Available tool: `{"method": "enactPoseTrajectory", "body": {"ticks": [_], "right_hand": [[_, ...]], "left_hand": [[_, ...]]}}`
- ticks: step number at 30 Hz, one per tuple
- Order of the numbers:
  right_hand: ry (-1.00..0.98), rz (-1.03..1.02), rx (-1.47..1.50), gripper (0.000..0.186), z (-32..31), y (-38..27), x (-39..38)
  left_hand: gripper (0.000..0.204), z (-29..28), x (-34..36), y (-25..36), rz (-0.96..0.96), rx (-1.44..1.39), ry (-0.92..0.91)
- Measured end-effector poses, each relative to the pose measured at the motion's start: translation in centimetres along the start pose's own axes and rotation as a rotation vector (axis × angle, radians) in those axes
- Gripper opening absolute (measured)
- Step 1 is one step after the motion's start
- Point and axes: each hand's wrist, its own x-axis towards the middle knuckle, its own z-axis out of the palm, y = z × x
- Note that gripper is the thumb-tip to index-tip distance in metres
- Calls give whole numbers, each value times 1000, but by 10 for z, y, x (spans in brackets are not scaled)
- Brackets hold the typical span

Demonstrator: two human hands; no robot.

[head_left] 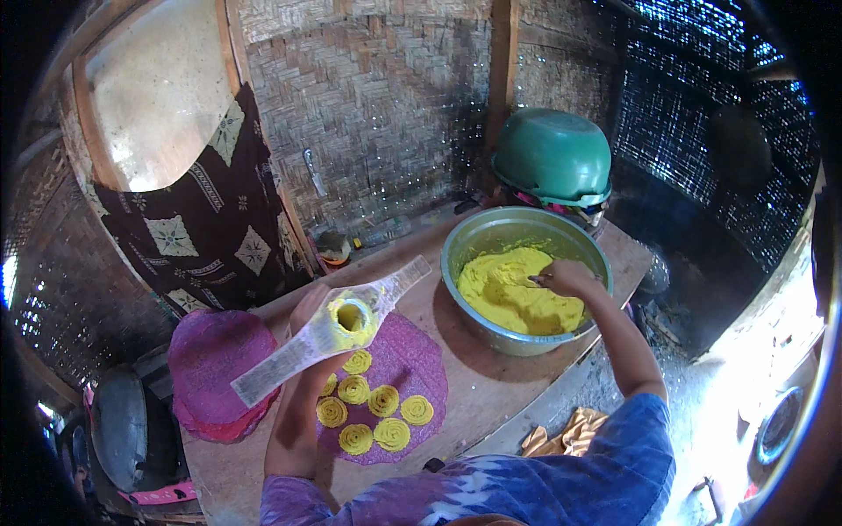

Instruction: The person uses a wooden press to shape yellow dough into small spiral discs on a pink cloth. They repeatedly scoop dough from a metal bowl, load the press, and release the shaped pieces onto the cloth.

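My left hand (307,307) is closed on a wooden dough press (296,352), a long flat bar with a round hole through its thicker middle. Yellow dough smears the rim of the hole. Beneath it, a round purple mat (419,355) carries several coiled yellow dough rosettes (391,433). My right hand (570,279) reaches into a large metal basin (487,335) of soft yellow dough (500,294). Its fingers are bent together over the dough; a small dark tip shows at them, too little to name.
A stack of purple mats (219,359) lies at the table's left. Behind the basin stands an upturned green tub (557,153). A knife (313,172) hangs on the woven wall. A dark lidded pot (120,430) stands at lower left, and a brown cloth (574,431) lies near the front edge.
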Motion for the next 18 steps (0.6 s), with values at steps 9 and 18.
{"method": "enactPoseTrajectory", "body": {"ticks": [9, 18], "right_hand": [[-521, -339, 727, 41, -137, -77, -75], [535, -846, -287, 29, -98, -200, -87]], "left_hand": [[40, -1, 34, 18, 161, -80, 172], [31, -22, 34, 44, 26, -54, 128]]}}
